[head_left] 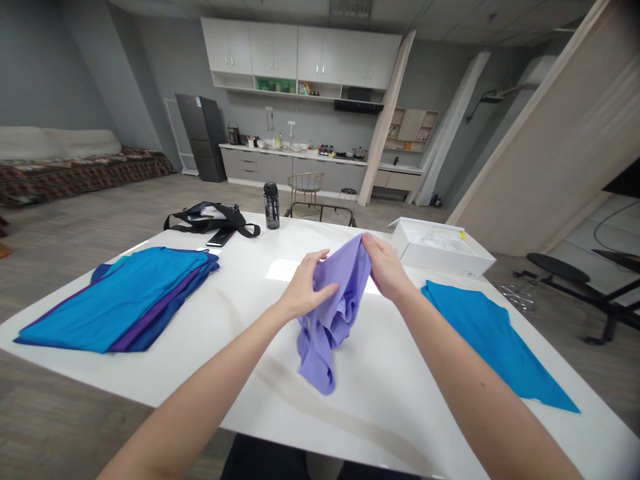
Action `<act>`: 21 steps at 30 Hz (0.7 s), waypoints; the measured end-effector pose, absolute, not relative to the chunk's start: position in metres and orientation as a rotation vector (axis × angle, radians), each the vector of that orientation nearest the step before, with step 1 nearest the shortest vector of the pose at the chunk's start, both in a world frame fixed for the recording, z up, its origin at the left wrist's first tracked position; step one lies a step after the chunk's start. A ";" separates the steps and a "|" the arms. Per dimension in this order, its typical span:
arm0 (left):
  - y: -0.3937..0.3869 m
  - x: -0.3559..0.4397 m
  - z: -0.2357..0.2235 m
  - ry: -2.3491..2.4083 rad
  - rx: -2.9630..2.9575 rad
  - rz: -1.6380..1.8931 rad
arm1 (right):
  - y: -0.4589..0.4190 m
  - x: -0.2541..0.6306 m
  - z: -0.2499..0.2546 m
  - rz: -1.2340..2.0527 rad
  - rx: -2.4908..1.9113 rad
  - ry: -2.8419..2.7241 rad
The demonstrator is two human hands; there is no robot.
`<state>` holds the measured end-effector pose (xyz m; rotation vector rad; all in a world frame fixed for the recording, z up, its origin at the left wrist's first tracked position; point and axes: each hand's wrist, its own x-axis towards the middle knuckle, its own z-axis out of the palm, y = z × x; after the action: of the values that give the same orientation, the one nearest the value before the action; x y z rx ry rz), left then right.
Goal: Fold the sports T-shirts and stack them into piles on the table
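Worktop [380, 400], white and broad, spreads out before me beneath both my forearms. On its left side lies a folded pile of garments [135, 287], bright blue uppermost, with purple and dark blue edges showing underneath. Over on the right, a blue cloth [480, 327] lies flat, well apart from that pile and partly hidden by my right forearm. Just beyond it sits a white box [430, 250], its lid raised, pale contents showing inside. Between pile and blue cloth I have a lilac cloth [345, 273] up in front of me, its lower part hanging in loose folds; whether the bottom touches the surface, I cannot tell. Toward the far left edge is a black bag [213, 219] with its strap trailing. My right hand [385, 267] has its fingers pinching the lilac cloth's top corner; my left hand [303, 283] lays its thumb across the front, index finger spread by the left edge, and I cannot tell whether its hidden fingers grip. Behind stands a dark bottle [271, 207], upright, and beside the bag lies a phone [220, 238].
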<state>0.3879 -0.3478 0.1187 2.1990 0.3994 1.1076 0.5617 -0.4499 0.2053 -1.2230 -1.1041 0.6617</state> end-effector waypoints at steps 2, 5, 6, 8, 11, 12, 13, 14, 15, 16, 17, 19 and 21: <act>-0.359 0.388 0.119 0.414 2.239 1.073 | -0.446 0.558 0.225 0.694 -1.190 -1.079; -0.367 0.391 0.116 0.453 2.265 1.030 | -0.445 0.551 0.246 0.697 -1.130 -1.072; -0.367 0.392 0.115 0.467 2.253 1.034 | -0.445 0.550 0.251 0.688 -1.112 -1.074; -0.367 0.392 0.118 0.525 2.175 1.074 | -0.449 0.551 0.256 0.667 -1.102 -1.082; -0.359 0.388 0.131 0.601 1.930 1.151 | -0.460 0.567 0.255 0.563 -1.170 -1.087; -0.355 0.386 0.138 0.608 1.854 1.174 | -0.464 0.577 0.251 0.486 -1.217 -1.085; -0.350 0.383 0.146 0.607 1.800 1.194 | -0.468 0.587 0.247 0.391 -1.284 -1.085; -0.346 0.381 0.155 0.598 1.773 1.209 | -0.473 0.598 0.241 0.292 -1.374 -1.090; -0.342 0.379 0.164 0.583 1.776 1.211 | -0.477 0.609 0.234 0.208 -1.495 -1.110; -0.339 0.378 0.173 0.564 1.801 1.201 | -0.481 0.617 0.227 0.150 -1.637 -1.140; -0.338 0.379 0.182 0.545 1.834 1.183 | -0.485 0.623 0.220 0.112 -1.766 -1.177; -0.341 0.385 0.197 0.525 1.891 1.133 | -0.493 0.624 0.206 0.080 -1.867 -1.267; -0.351 0.396 0.208 0.493 1.919 1.067 | -0.499 0.609 0.196 0.172 -1.735 -1.398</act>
<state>0.3958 -0.3509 0.2080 1.9193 0.4930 1.0671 0.6090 -0.4986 0.1955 -1.7353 -1.3976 0.1720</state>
